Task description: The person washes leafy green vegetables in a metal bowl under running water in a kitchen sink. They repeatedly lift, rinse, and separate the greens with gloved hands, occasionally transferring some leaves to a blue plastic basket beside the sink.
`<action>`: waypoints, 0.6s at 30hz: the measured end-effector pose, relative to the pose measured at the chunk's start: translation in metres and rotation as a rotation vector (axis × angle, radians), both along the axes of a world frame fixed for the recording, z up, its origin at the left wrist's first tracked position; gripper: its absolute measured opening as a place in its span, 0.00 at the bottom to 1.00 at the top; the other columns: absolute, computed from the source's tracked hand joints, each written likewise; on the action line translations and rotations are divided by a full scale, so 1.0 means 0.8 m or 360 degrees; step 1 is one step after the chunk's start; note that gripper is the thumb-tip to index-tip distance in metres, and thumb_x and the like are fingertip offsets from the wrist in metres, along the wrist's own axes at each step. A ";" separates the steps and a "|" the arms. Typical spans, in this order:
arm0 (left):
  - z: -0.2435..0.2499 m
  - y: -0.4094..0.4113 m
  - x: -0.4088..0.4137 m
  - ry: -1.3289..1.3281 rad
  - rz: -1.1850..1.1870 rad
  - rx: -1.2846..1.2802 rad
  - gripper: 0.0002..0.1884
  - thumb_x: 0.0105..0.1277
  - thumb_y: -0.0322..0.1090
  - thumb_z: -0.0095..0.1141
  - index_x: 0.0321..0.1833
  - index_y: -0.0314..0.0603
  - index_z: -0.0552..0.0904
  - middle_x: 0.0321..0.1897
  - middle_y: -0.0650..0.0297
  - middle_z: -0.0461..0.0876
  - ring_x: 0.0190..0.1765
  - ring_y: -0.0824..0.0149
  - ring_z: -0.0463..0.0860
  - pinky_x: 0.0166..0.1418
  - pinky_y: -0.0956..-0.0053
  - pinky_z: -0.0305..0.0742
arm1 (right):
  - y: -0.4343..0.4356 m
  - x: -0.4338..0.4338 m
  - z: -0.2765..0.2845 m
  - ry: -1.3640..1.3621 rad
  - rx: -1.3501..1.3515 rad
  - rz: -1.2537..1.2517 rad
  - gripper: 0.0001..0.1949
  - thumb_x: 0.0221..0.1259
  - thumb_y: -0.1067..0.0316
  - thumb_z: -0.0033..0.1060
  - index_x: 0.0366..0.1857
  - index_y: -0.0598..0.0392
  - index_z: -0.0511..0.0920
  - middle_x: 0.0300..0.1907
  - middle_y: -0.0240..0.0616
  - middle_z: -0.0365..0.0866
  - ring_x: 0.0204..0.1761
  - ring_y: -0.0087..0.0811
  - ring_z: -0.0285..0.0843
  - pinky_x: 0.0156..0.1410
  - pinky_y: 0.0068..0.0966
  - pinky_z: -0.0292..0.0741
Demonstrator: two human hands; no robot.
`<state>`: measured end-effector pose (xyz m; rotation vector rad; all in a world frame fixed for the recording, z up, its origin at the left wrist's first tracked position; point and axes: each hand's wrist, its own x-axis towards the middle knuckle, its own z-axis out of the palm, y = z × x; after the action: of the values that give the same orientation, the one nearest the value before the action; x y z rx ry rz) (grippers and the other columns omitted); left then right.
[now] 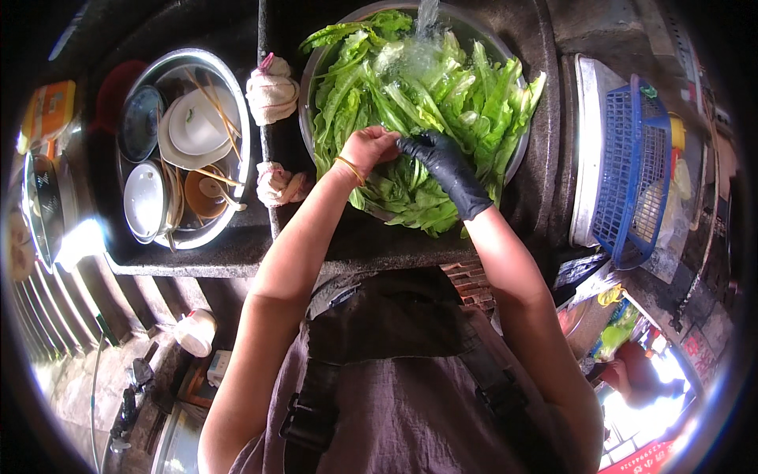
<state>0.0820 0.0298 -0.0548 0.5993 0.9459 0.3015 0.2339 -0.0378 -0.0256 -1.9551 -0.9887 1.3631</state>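
Observation:
A large metal basin point(307, 89) is heaped with wet green leafy vegetables point(414, 101), and a stream of water point(427, 18) pours into it at the far side. Above the leaves, my bare left hand point(368, 151) has its fingers drawn together, with a yellow band around the wrist. My right hand point(443, 163), in a black glove point(468, 186), meets it so that the fingertips of both touch or nearly touch. Whether anything is pinched between them is hidden by the fingers and the dark glove.
Left of a divider with knotted cloths point(272, 92) stands a metal basin point(241, 118) of bowls point(198, 121) and chopsticks point(213, 101). A blue plastic basket point(628, 172) leans at the right beside a white tray point(586, 148). Another person point(636, 373) is partly visible at lower right.

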 end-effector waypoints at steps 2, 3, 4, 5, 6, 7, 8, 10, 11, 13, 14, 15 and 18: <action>0.001 -0.004 0.000 0.0026 -0.0019 0.0051 0.07 0.58 0.33 0.54 0.31 0.35 0.77 0.27 0.64 0.78 0.32 0.73 0.78 0.39 0.81 0.74 | -0.009 0.000 -0.012 -0.0018 0.0145 0.0048 0.17 0.53 0.52 0.54 0.32 0.58 0.78 0.25 0.35 0.77 0.26 0.22 0.69 0.33 0.21 0.67; 0.003 -0.005 0.001 0.0039 -0.0028 0.0076 0.07 0.58 0.33 0.54 0.30 0.35 0.77 0.26 0.65 0.78 0.30 0.74 0.78 0.38 0.83 0.73 | -0.007 -0.003 -0.007 0.0050 0.0153 -0.0081 0.17 0.53 0.53 0.54 0.33 0.58 0.78 0.25 0.35 0.77 0.27 0.22 0.69 0.33 0.21 0.67; 0.006 -0.006 0.000 0.0069 -0.0039 0.0090 0.07 0.58 0.32 0.53 0.32 0.34 0.77 0.28 0.63 0.79 0.31 0.73 0.78 0.38 0.82 0.74 | -0.006 -0.004 -0.002 0.0118 0.0161 -0.0212 0.17 0.53 0.53 0.54 0.34 0.59 0.78 0.25 0.35 0.77 0.27 0.22 0.69 0.33 0.21 0.67; 0.007 -0.007 0.000 0.0049 0.0003 0.0034 0.07 0.59 0.32 0.52 0.32 0.35 0.76 0.27 0.63 0.78 0.31 0.72 0.78 0.38 0.81 0.74 | -0.005 -0.005 0.005 0.0185 0.0169 -0.0342 0.17 0.54 0.53 0.53 0.35 0.59 0.78 0.26 0.36 0.77 0.27 0.22 0.69 0.33 0.21 0.67; 0.008 -0.008 0.002 0.0024 0.0041 -0.0019 0.06 0.59 0.32 0.52 0.32 0.36 0.75 0.27 0.63 0.77 0.31 0.71 0.78 0.39 0.79 0.74 | -0.003 -0.004 0.022 0.0342 -0.0116 -0.0409 0.19 0.54 0.52 0.52 0.37 0.59 0.77 0.27 0.36 0.78 0.28 0.23 0.70 0.33 0.20 0.67; 0.008 -0.009 0.004 -0.0001 0.0079 -0.0073 0.05 0.59 0.32 0.51 0.32 0.36 0.75 0.26 0.62 0.76 0.32 0.70 0.78 0.39 0.78 0.75 | -0.006 0.000 0.013 0.0280 -0.0144 -0.0393 0.19 0.54 0.52 0.52 0.37 0.60 0.77 0.27 0.36 0.78 0.27 0.23 0.70 0.33 0.20 0.67; 0.008 -0.007 0.003 -0.0070 0.0149 -0.0144 0.05 0.59 0.31 0.50 0.32 0.37 0.74 0.26 0.63 0.76 0.31 0.69 0.78 0.38 0.77 0.75 | -0.010 0.005 -0.005 0.0218 -0.0173 -0.0378 0.19 0.54 0.52 0.52 0.36 0.60 0.77 0.26 0.36 0.78 0.27 0.23 0.70 0.32 0.20 0.67; 0.010 -0.004 -0.002 -0.0197 0.0297 -0.0287 0.04 0.60 0.31 0.48 0.32 0.39 0.74 0.26 0.63 0.76 0.30 0.69 0.77 0.36 0.75 0.76 | -0.003 0.004 0.015 0.0309 -0.0416 -0.0309 0.16 0.53 0.56 0.55 0.31 0.61 0.78 0.23 0.36 0.78 0.24 0.23 0.72 0.29 0.19 0.67; 0.011 -0.002 -0.001 -0.0112 0.0386 -0.0257 0.04 0.60 0.31 0.47 0.32 0.40 0.73 0.25 0.64 0.75 0.29 0.69 0.77 0.35 0.74 0.77 | -0.005 0.005 0.018 0.0335 -0.0352 -0.0163 0.14 0.52 0.58 0.56 0.29 0.61 0.78 0.22 0.35 0.77 0.23 0.23 0.72 0.28 0.19 0.67; 0.022 0.003 0.001 0.0052 0.0558 -0.0199 0.03 0.61 0.31 0.46 0.31 0.42 0.73 0.25 0.65 0.74 0.28 0.69 0.76 0.32 0.73 0.77 | -0.010 0.007 0.027 0.0377 -0.0227 0.0124 0.11 0.50 0.62 0.58 0.24 0.61 0.78 0.19 0.34 0.76 0.21 0.22 0.72 0.27 0.19 0.66; 0.010 0.010 -0.005 0.0038 0.0634 -0.0185 0.04 0.60 0.31 0.46 0.29 0.41 0.71 0.25 0.64 0.75 0.24 0.69 0.76 0.27 0.76 0.77 | -0.013 0.008 0.034 0.0507 -0.0311 0.0123 0.08 0.47 0.67 0.59 0.21 0.61 0.77 0.18 0.34 0.76 0.20 0.22 0.71 0.28 0.19 0.68; 0.010 0.016 -0.007 0.0080 0.0589 -0.0108 0.03 0.60 0.32 0.46 0.30 0.42 0.72 0.23 0.64 0.73 0.22 0.70 0.75 0.27 0.75 0.77 | -0.016 0.011 0.032 0.0518 -0.0289 0.0159 0.07 0.47 0.68 0.59 0.21 0.61 0.77 0.18 0.34 0.76 0.20 0.22 0.72 0.28 0.19 0.68; 0.007 0.022 -0.011 -0.0032 0.0545 -0.0154 0.04 0.59 0.33 0.48 0.32 0.41 0.72 0.25 0.65 0.73 0.25 0.69 0.76 0.30 0.76 0.77 | -0.026 0.017 0.027 0.0524 -0.0238 0.0251 0.05 0.47 0.70 0.57 0.21 0.60 0.78 0.18 0.34 0.77 0.19 0.22 0.72 0.27 0.20 0.69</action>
<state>0.0729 0.0472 -0.0494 0.3432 1.0369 0.5626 0.2477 -0.0587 -0.0038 -1.7057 -0.9177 1.8243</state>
